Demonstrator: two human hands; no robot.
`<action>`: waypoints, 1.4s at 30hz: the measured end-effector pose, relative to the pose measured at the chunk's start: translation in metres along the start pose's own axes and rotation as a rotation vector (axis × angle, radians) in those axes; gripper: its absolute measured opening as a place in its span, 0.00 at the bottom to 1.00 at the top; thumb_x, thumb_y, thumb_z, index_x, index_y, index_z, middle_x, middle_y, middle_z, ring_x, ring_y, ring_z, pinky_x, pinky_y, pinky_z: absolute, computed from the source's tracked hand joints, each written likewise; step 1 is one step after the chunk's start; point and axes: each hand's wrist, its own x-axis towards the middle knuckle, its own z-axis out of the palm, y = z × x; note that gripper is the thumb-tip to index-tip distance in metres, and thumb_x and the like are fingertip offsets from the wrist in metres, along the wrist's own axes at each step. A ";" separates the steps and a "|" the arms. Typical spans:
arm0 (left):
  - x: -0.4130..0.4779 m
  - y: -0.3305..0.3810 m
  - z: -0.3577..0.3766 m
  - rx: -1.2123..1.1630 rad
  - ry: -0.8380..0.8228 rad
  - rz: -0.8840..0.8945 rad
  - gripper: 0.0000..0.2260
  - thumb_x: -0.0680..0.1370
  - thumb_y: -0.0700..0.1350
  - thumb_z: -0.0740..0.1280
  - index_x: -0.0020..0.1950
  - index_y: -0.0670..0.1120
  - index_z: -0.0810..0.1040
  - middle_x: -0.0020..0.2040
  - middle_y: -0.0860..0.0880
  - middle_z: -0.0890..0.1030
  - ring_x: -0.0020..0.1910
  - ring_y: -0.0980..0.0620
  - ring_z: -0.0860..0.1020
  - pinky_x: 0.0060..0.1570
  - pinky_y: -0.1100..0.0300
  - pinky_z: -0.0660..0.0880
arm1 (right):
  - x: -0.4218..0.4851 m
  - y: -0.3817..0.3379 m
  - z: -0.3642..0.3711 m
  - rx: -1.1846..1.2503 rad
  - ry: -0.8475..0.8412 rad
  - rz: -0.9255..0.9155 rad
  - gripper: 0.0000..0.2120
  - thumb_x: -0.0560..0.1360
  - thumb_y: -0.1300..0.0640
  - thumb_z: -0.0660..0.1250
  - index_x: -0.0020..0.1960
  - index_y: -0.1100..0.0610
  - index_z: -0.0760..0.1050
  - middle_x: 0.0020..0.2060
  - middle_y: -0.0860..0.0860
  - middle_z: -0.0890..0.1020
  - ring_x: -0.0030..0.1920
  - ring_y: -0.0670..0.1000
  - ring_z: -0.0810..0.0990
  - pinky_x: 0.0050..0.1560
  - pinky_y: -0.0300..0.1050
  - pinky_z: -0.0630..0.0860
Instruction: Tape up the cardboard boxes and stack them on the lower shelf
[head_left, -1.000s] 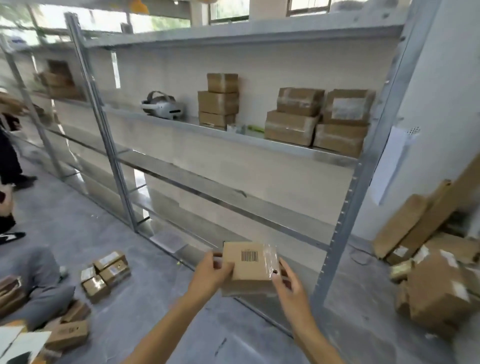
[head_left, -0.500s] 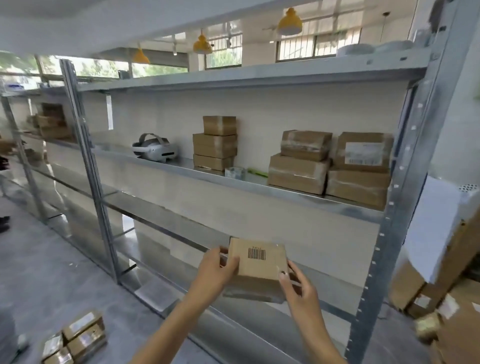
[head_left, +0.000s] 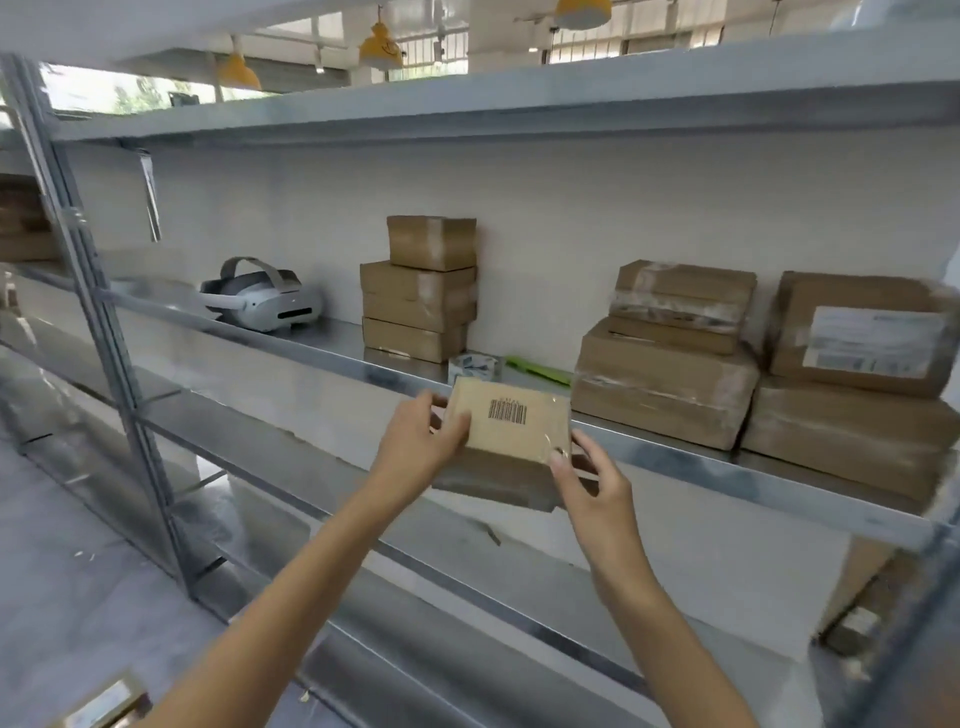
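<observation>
Presently a small cardboard box (head_left: 511, 426) is held in the air between both hands, level with the front lip of the shelf (head_left: 675, 460) that already carries boxes. The left hand (head_left: 415, 447) is curled round the box's left end, thumb laid on the barcoded top and fingers hidden behind it. The right hand (head_left: 592, 483) is pinched on the near right corner, where clear tape glints, its fingers bent along the side. The box's long axis is set left to right, roughly in line with the shelf lip, with the top tilted toward the camera. Just beyond the hands a gap on the shelf is occupied by a tape roll (head_left: 475, 366) and a green tool (head_left: 537, 371). A stack of three boxes (head_left: 421, 296) is seen up and beyond the left hand, and larger taped boxes (head_left: 665, 384) beyond and to the right of the right hand. A headset (head_left: 260, 304) is parked far off to the left of the left hand. The left hand is judged slightly nearer the shelf. A forward push, and a lift if the box is meant for a stack, is judged to be called for.
</observation>
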 end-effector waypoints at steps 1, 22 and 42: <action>0.016 -0.003 -0.003 -0.009 -0.005 0.019 0.15 0.79 0.54 0.62 0.60 0.46 0.74 0.55 0.47 0.77 0.48 0.53 0.77 0.41 0.61 0.74 | 0.011 -0.003 0.008 0.006 0.016 -0.015 0.15 0.79 0.51 0.64 0.65 0.46 0.71 0.61 0.49 0.76 0.55 0.43 0.77 0.49 0.35 0.75; 0.227 -0.022 -0.006 -0.510 -0.458 0.204 0.07 0.78 0.47 0.67 0.52 0.50 0.69 0.46 0.48 0.80 0.36 0.50 0.84 0.32 0.61 0.79 | 0.185 -0.071 0.067 -0.259 0.417 -0.271 0.12 0.77 0.52 0.66 0.60 0.50 0.74 0.50 0.42 0.79 0.48 0.38 0.77 0.41 0.26 0.71; 0.221 -0.064 0.027 -0.280 -0.711 0.549 0.09 0.72 0.48 0.74 0.49 0.48 0.79 0.47 0.53 0.82 0.49 0.58 0.79 0.48 0.62 0.76 | 0.281 -0.053 0.060 -0.563 -0.085 0.182 0.13 0.82 0.64 0.56 0.54 0.51 0.76 0.51 0.53 0.79 0.48 0.50 0.76 0.42 0.41 0.74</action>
